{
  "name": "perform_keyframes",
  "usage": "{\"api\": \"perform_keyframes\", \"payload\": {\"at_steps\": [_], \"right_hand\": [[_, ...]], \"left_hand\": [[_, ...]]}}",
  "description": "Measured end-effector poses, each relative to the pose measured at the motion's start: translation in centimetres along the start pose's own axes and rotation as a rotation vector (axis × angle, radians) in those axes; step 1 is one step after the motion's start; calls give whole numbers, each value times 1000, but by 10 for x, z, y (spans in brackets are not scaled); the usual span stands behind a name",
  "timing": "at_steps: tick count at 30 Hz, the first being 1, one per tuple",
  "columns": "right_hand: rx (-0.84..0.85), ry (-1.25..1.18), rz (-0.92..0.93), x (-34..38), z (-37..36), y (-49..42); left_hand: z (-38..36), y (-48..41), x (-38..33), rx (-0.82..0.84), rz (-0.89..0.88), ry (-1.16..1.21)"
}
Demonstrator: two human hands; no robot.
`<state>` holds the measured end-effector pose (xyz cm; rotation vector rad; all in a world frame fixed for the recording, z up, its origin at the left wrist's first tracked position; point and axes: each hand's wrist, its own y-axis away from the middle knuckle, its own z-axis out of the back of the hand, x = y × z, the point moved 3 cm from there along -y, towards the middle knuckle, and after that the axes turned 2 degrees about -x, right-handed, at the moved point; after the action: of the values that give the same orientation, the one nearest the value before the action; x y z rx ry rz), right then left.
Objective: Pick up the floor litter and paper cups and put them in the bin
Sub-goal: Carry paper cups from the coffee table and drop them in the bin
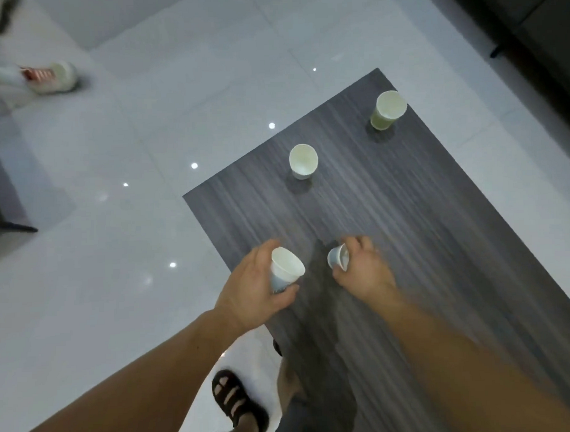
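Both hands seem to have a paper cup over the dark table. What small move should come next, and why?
Probably nest the tilted cup in the right hand into the upright cup in the left hand. That would free a hand for the two cups still standing on the table: the white one and the greenish one. No bin is in view.

Single head-worn wide-angle view, looking steeply down and forward. Close range: both forearms enter from 6 o'clock. Dark bench (391, 231) runs from 6 toward 1 o'clock; tiled floor (116, 221) fills 9 to 12 o'clock. Edges blurred.
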<state>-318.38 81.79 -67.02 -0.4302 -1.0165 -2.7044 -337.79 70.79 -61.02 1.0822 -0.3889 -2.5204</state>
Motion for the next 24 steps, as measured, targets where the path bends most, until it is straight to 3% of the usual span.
{"api": "perform_keyframes", "payload": {"at_steps": [5,11,18,24], "right_hand": [[-2,159,282,89,-24,60],[42,360,548,197,-52,165],[154,600,935,313,-122,309],[316,814,1296,382,-198,411]], "left_hand": [[38,71,40,-245,91,21],[86,225,110,-474,276,202],[104,443,174,-720,592,240],[79,588,176,-956,921,202]]}}
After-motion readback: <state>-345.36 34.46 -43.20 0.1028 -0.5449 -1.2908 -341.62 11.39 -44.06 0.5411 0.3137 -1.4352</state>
